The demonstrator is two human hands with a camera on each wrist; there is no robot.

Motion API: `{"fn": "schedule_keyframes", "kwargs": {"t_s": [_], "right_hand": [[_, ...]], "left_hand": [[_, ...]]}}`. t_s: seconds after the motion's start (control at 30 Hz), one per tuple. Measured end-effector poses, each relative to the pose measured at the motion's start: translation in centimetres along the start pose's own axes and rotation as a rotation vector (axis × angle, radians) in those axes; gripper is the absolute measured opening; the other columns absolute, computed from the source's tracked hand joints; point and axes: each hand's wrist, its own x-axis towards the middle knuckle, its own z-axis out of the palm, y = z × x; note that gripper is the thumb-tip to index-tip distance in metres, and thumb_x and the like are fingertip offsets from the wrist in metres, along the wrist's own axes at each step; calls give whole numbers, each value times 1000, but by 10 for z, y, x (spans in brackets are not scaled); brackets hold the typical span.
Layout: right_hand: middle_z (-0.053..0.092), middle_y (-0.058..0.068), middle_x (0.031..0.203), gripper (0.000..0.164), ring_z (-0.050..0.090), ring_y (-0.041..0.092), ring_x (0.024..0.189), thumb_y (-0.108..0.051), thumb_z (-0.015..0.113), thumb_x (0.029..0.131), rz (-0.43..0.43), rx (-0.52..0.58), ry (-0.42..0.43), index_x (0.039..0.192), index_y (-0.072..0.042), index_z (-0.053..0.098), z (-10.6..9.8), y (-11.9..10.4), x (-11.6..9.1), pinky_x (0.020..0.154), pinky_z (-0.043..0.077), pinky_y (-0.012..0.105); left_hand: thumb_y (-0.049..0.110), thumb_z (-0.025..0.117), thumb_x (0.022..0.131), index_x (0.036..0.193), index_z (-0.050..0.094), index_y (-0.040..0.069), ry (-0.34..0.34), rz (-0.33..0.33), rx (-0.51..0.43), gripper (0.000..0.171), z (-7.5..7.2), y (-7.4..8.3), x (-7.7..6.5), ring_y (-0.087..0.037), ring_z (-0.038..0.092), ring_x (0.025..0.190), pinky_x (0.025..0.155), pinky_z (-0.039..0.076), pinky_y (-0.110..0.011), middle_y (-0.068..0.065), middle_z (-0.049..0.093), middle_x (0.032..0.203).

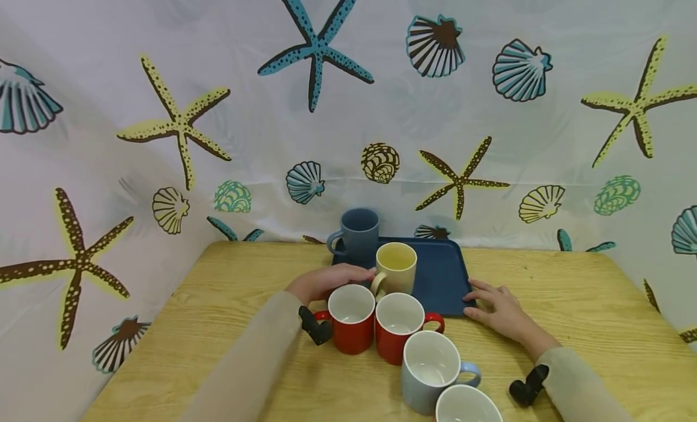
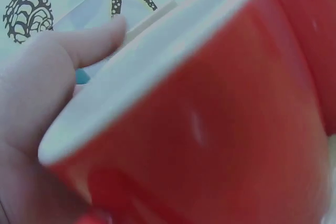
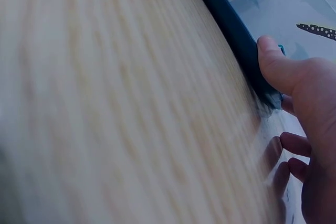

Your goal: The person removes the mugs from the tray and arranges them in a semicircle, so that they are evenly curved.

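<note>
A pale yellow mug (image 1: 400,273) stands at the front of a dark blue tray (image 1: 438,270). Behind one red mug (image 1: 351,328) my left hand (image 1: 329,280) reaches over, its tip right at the yellow mug's handle (image 1: 378,283); the other fingers are hidden by the red mug (image 2: 210,119) filling the left wrist view. A blue mug (image 1: 359,237) sits at the tray's back left. My right hand (image 1: 498,310) touches the tray's front right corner, thumb (image 3: 273,64) against the rim (image 3: 236,40) and the lower fingers loosely bent.
A second red mug (image 1: 400,325) stands beside the first, its handle toward the right. Nearer to me are a light blue mug (image 1: 425,382) and another white-lined mug (image 1: 468,407) cut off by the frame. Behind the wooden table (image 1: 218,295) hangs a shell-patterned cloth (image 1: 245,137).
</note>
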Motion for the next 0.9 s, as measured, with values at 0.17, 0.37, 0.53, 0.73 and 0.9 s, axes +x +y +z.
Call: {"fn": "schedule_keyframes", "kwargs": {"t_s": [0.17, 0.37, 0.53, 0.73, 0.9], "right_hand": [[40, 13, 142, 33, 40, 29, 105, -43, 63, 86, 5, 1, 6, 108, -19, 67, 2, 2, 0, 83, 31, 49], [40, 13, 142, 33, 40, 29, 104, -43, 63, 86, 2, 3, 17, 108, -19, 67, 2, 3, 0, 84, 30, 50], [40, 13, 142, 32, 40, 28, 103, -43, 63, 86, 1, -3, 18, 107, -20, 67, 3, 4, 1, 83, 30, 49], [40, 13, 142, 31, 40, 29, 104, -42, 64, 85, 0, 2, 21, 106, -19, 68, 4, 4, 1, 83, 30, 49], [40, 13, 142, 30, 40, 28, 103, -41, 64, 86, 2, 4, 21, 106, -19, 68, 4, 4, 0, 82, 30, 48]], "left_hand": [[45, 51, 92, 116, 59, 10, -65, 6, 2, 43, 3, 5, 7, -23, 56, 97, 83, 48, -35, -9, 58, 104], [38, 51, 94, 121, 59, 11, -99, 24, -22, 39, 5, 5, 11, -24, 52, 102, 86, 46, -35, -9, 57, 113], [36, 53, 93, 118, 62, 10, -68, 40, -56, 37, 6, 3, 13, -24, 56, 100, 86, 48, -35, -8, 60, 113], [34, 57, 91, 113, 64, 9, -26, 20, -132, 34, 6, -1, 14, -22, 58, 93, 80, 49, -33, -9, 63, 106], [40, 59, 88, 109, 61, 8, 1, -2, -234, 37, 7, -3, 12, -22, 56, 87, 74, 49, -33, -8, 59, 96]]}}
